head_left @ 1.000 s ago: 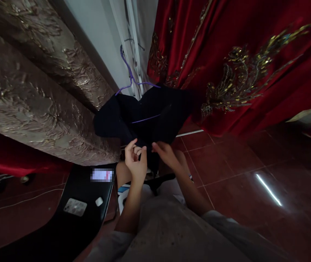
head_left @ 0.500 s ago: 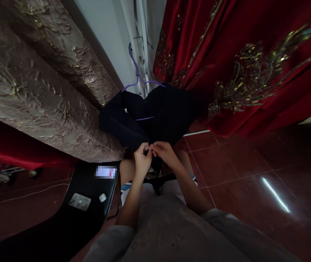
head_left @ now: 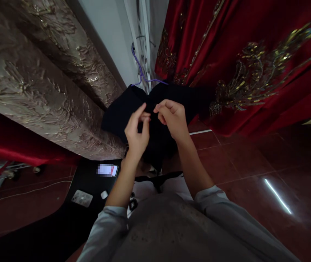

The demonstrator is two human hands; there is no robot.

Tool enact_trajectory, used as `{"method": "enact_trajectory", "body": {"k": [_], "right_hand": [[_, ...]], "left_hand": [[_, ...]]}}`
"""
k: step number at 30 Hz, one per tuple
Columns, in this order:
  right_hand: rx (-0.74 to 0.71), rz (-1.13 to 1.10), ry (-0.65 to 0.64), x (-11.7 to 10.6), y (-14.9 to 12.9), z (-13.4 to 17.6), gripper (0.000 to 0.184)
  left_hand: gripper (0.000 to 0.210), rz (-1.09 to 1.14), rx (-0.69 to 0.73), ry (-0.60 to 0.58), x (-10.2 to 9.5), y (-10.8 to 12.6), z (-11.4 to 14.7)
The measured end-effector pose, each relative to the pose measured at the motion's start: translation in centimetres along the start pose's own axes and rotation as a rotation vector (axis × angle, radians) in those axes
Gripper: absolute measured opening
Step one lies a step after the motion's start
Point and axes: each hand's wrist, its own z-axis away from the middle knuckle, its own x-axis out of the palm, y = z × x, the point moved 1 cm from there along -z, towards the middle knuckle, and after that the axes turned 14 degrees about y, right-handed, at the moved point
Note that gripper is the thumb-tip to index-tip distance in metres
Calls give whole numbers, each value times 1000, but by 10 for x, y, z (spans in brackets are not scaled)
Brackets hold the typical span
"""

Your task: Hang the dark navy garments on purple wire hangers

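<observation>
A dark, nearly black garment [head_left: 119,111] hangs in front of me on a purple hanger [head_left: 141,72]. Over its upper front, just below the neck opening, my left hand [head_left: 138,125] has thumb and forefinger apart, with nothing visible between them. My right hand [head_left: 173,116] is beside it, its fingers curled and the fingertips pinched together close to the cloth. Whatever that pinch holds, if anything, is too dark and small to make out. The lower part of the garment hangs between my forearms towards my lap.
White metal bars [head_left: 144,40] stand behind the hanger. Textured beige fabric [head_left: 62,94] hangs at left, red sequinned fabric [head_left: 242,72] at right. On the black seat [head_left: 84,178] by my left lie a lit phone [head_left: 107,170], another phone [head_left: 82,198] and a small white case [head_left: 104,194].
Both hands have moved up from the garment's lower front to near its neck and come slightly apart. The front, which gaped around the hanger bar, now hangs closer together.
</observation>
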Motion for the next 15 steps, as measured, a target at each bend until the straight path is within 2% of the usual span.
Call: {"method": "enact_trajectory", "body": {"k": [3,6,8,9,12,13,14,15], "right_hand": [[-54,35,-1,0,11,-2,34],[-77,143,50,-6,42,0,29],[-42,214,83,-11,68,7,28],[-11,230,86,-12,80,12,27],[100,192,33,-7,101,34,25],[138,155,3,-4,104,42,25],[177,113,-23,0,106,48,26],[217,69,-39,2,108,54,27]], "left_hand": [[17,-73,178,-3,2,20,-35],[15,-143,269,22,-5,22,-47],[16,-205,268,138,-22,9,-54],[17,-224,242,245,-34,-4,-58],[19,-115,-16,606,-68,-59,-67],[15,14,-205,642,-75,-80,-64],[19,177,-456,555,-77,-99,-57],[27,224,-564,472,-77,-114,-46]]}}
